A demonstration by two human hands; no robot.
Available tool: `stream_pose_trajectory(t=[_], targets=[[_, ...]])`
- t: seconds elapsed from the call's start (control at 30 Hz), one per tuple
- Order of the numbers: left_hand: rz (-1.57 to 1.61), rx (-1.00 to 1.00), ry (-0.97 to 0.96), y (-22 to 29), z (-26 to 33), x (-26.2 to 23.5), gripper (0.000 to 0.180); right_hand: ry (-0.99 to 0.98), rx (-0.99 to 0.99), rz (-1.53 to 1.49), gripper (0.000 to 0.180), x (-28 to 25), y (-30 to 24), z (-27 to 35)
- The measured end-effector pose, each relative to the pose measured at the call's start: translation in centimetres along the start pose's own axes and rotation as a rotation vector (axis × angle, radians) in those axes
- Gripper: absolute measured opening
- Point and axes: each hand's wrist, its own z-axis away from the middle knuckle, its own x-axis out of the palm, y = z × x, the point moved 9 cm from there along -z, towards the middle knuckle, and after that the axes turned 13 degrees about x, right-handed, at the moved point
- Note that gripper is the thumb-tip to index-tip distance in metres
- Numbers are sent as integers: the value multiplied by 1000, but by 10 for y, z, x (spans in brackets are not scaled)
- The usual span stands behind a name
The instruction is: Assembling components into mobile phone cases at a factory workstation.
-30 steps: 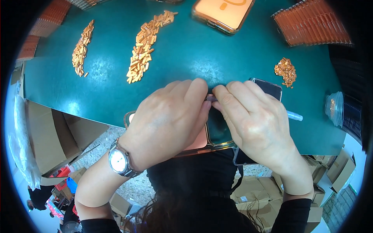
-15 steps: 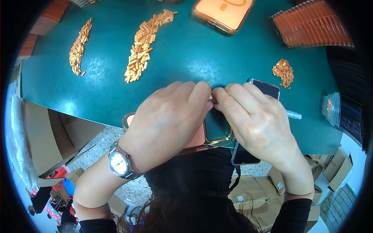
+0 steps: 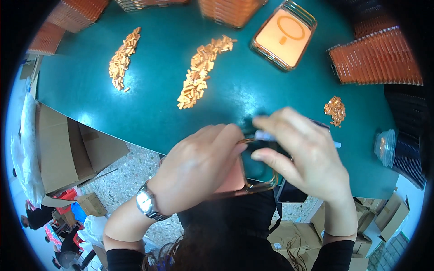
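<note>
My left hand (image 3: 199,158), with a metal watch on its wrist, pinches the upper edge of a phone case (image 3: 233,178) at the table's near edge. The case has a pink panel and a clear amber frame, and the hand covers much of it. Close by on the right is my right hand (image 3: 305,153), its thumb and forefinger apart and blurred. A small pale thing (image 3: 263,135) shows by its fingers, too smeared to name. Under that hand lies a dark phone (image 3: 291,193), mostly hidden.
Two piles of small golden pieces, one left (image 3: 122,61) and one mid-table (image 3: 199,74), lie on the green table (image 3: 149,113). Amber flakes (image 3: 335,111) and a clear tub (image 3: 385,148) are at right. Beyond are another case (image 3: 285,38) and stacked amber cases (image 3: 375,56).
My right hand has come away from the left, its thumb and forefinger parting. The left hand still grips the case. The view has shifted, so the table sits lower in the picture.
</note>
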Motion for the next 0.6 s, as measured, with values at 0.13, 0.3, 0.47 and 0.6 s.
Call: stream_pose_trajectory(t=[0.13, 0.3, 0.47, 0.6], targets=[[37, -78, 123, -10, 25, -19, 14, 112, 27, -121, 19, -5, 5, -49], [61, -25, 172, -12, 38, -23, 13, 200, 1, -12, 20, 26, 7, -94], [171, -145, 96, -23, 42, -16, 14, 226, -84, 39, 16, 33, -8, -104], [252, -163, 135, -28, 47, -18, 15, 220, -110, 141, 15, 36, -14, -107]])
